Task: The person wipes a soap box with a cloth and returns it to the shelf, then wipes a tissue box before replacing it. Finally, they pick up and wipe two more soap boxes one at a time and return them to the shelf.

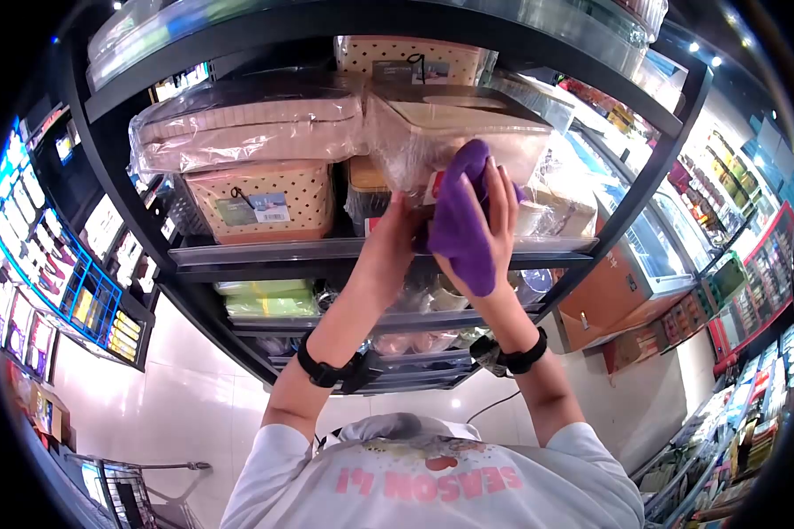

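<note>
Purple cloth (460, 231): in front of the right-hand wrapped container (481, 132), long axis running far to near, lower end toward the person.
Right hand (499, 220): gripping the cloth, fingers extended over it.
Left hand (392, 242): partly curled beside the cloth; whether it grips anything, cannot tell.
Left wrapped container (247, 132): clear plastic around it, above the dotted bin (282, 189); bin contents hidden.
Shelf rack (388, 257): holds these containers.
</note>
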A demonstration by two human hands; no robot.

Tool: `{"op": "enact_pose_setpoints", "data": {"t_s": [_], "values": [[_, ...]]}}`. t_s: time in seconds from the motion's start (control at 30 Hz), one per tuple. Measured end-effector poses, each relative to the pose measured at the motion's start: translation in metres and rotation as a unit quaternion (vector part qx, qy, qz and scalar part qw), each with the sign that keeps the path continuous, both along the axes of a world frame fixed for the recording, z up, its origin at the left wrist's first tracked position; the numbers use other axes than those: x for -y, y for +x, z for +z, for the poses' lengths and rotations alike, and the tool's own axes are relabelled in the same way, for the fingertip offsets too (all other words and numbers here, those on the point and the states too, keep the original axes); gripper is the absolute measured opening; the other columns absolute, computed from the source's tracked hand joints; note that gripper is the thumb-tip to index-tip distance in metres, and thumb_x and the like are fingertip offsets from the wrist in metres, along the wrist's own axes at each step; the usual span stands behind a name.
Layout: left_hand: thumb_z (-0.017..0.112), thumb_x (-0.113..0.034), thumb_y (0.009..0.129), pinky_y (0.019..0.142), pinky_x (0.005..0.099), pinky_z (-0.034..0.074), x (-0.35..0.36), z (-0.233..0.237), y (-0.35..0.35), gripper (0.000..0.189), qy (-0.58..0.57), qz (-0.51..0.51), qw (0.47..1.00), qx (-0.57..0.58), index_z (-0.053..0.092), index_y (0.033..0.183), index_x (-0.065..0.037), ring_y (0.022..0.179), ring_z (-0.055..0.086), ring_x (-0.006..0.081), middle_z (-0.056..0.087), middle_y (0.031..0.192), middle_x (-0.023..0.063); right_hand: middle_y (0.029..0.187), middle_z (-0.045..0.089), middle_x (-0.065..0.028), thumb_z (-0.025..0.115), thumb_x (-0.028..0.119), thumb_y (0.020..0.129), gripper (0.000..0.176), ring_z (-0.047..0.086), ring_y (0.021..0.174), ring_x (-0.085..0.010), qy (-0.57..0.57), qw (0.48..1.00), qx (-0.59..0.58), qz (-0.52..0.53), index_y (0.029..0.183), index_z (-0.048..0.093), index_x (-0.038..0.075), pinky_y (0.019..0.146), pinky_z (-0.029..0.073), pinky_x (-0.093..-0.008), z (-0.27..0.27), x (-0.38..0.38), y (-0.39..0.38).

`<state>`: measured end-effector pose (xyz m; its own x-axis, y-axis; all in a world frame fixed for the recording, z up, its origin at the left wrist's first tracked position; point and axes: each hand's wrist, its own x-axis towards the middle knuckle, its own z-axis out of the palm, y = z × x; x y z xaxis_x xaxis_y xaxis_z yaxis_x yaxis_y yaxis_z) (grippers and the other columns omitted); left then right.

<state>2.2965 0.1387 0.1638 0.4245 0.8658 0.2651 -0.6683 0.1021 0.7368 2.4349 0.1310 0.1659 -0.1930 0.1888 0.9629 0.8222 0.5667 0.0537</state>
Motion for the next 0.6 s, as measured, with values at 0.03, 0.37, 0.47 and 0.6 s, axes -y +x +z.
{"op": "enact_pose_setpoints", "data": {"t_s": [0.03,0.37,0.47,0.6], "values": [[0.029,-0.038,0.096,0.100,0.0335,0.029,-0.003,-0.002,-0.003,0.048,-0.001,0.000,1.000,0.000,0.037,0.129,-0.005,0.115,0.042,0.0202,0.047,0.125,0.0091,0.132,0.035,-0.0231,0.067,0.020,0.065,0.060,0.034,0.121,-0.0430,-0.002,1.000,0.007,0.004,0.122,0.050,0.008,0.098,0.030,-0.0499,-0.004,-0.001,-0.002],[0.041,-0.015,0.093,0.074,0.0225,0.039,0.024,-0.007,-0.020,0.027,0.213,0.382,0.863,-0.252,0.049,0.107,0.006,0.083,0.047,0.0097,0.055,0.094,0.0052,0.136,0.033,-0.0175,0.070,0.018,0.057,0.075,0.027,0.127,-0.0394,-0.122,0.986,0.042,0.104,0.127,0.044,0.009,0.102,0.028,-0.0461,0.014,-0.014,-0.006],[0.041,-0.017,0.093,0.081,0.0220,0.038,0.015,0.009,-0.013,0.032,0.298,0.335,0.874,-0.184,0.045,0.116,0.005,0.093,0.047,0.0099,0.052,0.104,0.0071,0.134,0.037,-0.0162,0.070,0.014,0.057,0.076,0.028,0.128,-0.0357,-0.165,0.968,0.028,0.188,0.127,0.043,0.006,0.103,0.027,-0.0429,0.016,-0.012,0.002],[0.040,-0.024,0.093,0.090,0.0260,0.035,0.003,0.020,-0.006,0.040,0.247,0.306,0.897,-0.203,0.039,0.126,0.000,0.105,0.046,0.0150,0.048,0.117,0.0096,0.115,0.054,-0.0149,0.068,0.013,0.068,0.058,0.052,0.106,-0.0279,-0.242,0.928,-0.147,0.242,0.120,0.046,0.001,0.092,0.040,-0.0320,0.001,0.004,0.016]]}}
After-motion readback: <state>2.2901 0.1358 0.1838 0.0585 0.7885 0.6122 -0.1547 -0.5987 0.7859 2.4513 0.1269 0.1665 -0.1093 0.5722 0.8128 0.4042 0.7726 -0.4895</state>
